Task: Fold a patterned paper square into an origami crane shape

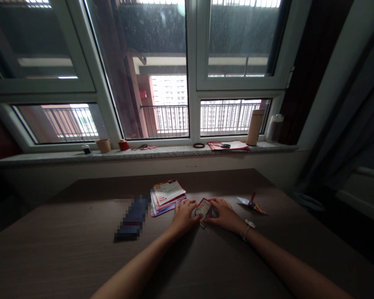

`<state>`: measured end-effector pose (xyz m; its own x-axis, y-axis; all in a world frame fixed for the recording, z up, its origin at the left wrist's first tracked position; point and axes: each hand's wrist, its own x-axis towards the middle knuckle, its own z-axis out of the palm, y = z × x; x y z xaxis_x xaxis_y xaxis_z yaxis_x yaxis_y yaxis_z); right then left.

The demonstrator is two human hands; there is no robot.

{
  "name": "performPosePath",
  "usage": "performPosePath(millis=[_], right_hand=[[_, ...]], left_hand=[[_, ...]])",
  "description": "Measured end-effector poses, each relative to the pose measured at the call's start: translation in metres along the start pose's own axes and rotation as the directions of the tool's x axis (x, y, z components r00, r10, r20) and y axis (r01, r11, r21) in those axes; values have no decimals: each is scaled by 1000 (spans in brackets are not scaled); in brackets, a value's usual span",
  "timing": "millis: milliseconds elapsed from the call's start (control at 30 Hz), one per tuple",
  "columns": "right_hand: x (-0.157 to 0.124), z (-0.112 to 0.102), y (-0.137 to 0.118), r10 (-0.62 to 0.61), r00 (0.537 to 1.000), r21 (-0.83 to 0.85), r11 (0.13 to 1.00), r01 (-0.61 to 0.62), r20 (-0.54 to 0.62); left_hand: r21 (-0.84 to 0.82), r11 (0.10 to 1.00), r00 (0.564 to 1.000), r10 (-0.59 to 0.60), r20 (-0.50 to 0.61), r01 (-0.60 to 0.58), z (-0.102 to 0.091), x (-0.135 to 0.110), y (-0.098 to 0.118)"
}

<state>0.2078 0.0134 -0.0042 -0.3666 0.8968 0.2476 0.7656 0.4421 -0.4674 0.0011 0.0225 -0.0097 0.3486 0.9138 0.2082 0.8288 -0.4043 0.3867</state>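
my grip: left hand and right hand clamped on paper, seemingly part-folded
folded piece: one, seemingly done
sheet stack: flat, unfolded

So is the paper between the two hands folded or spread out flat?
Folded: the paper between the left hand and right hand makes a small, pointed shape, much smaller than the stacked sheets. Fingers hide some folds.

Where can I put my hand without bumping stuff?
The table looks bare left of the dark blurry thing and, at the back, between the paper stack and the colourful scrap. It's crowded around that stack, the left hand, the right hand and the folded paper they hold.
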Motion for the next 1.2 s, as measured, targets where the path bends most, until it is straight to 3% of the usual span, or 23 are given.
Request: performPosePath(millis=[367,600,733,1000,1200], right_hand=[[1,2,3,-25,1000,-1,1000,25,-17],[1,7,1,28,994,7,1000,-27,-103],[2,7,6,32,995,61,998,-26,-98],[10,0,30,-71,997,243,967,73,-16],[12,6,27,-12,993,275,960,44,-117]], left_hand=[[-31,1000,1000,2,17,-2,-4,0,3],[-24,1000,999,-6,52,7,-6,1,4],[-27,1000,998,-11,66,13,-8,0,4],[-35,999,997,-27,79,30,-7,2,3],[-42,999,996,-21,87,25,-6,2,1]])
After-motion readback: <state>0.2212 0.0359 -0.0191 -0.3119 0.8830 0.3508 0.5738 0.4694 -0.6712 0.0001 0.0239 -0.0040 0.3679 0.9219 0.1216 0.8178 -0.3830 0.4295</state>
